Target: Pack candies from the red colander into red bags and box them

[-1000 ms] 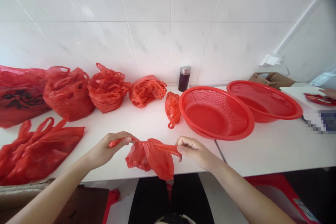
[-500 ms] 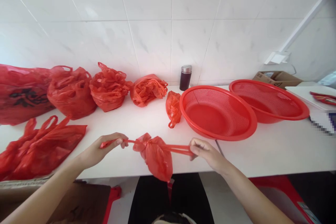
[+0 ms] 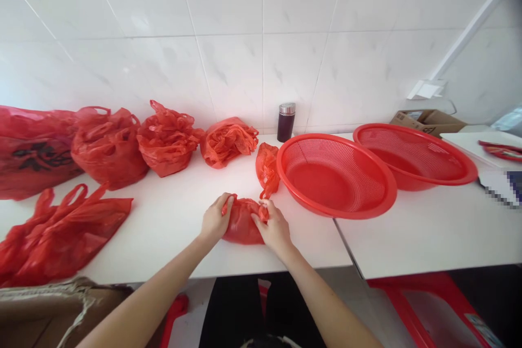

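Lying between both hands point(image 3: 278, 231), red bag point(image 3: 243, 225)

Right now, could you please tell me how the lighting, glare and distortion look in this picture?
In the head view, the left edge is brightest, with pale glare on the tiled wall; in the head view, upright tile joints fan outward upward; again in the head view, the upper-right corner is dark, a right-edge patch is pixelated, and the red bag looks slightly soft.

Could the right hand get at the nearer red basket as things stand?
Probably yes: only bare white tabletop shows between the right hand and the nearer red basket, though the hand is busy gripping a red bag.
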`<state>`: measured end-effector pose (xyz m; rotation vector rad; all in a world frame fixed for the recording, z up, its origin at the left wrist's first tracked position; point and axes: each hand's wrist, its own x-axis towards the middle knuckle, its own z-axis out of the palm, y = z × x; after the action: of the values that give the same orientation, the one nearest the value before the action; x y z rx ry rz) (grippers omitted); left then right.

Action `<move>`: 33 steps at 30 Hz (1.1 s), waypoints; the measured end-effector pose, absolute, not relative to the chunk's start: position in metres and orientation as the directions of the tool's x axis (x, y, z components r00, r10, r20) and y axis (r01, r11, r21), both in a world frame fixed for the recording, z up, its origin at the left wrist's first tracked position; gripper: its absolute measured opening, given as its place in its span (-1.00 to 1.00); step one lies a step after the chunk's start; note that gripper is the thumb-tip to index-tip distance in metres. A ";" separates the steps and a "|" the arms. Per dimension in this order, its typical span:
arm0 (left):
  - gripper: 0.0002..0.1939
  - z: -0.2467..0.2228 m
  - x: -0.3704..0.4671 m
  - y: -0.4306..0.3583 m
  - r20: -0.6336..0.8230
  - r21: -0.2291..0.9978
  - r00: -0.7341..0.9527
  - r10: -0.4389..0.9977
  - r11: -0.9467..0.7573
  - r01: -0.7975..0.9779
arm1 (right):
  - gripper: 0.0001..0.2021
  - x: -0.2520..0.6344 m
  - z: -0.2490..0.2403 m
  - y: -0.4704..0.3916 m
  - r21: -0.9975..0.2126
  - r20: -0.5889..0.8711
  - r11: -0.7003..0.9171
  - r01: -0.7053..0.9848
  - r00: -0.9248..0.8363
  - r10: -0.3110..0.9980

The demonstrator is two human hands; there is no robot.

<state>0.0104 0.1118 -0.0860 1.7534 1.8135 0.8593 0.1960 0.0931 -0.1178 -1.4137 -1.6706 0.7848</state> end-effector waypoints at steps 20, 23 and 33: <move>-0.49 -0.076 -0.024 0.101 -0.261 0.816 0.000 0.965 0.221 0.535 | -0.80 0.240 -0.116 0.110 -0.932 0.034 0.136 0.336 -0.295 0.955; -0.55 -0.087 -0.019 0.105 -0.184 0.794 -0.067 0.981 0.188 0.578 | -0.68 0.226 -0.106 0.112 -0.942 -0.004 0.109 0.317 -0.336 0.942; -0.57 -0.102 -0.003 0.121 -0.049 0.674 -0.044 0.998 0.066 0.736 | -0.78 0.191 -0.128 0.128 -0.686 0.115 0.241 0.687 -0.225 0.968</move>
<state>-0.0033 0.1210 -0.1022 1.7219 1.8346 0.6630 0.1915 0.1281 -0.1278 -1.5068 -1.9887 0.6928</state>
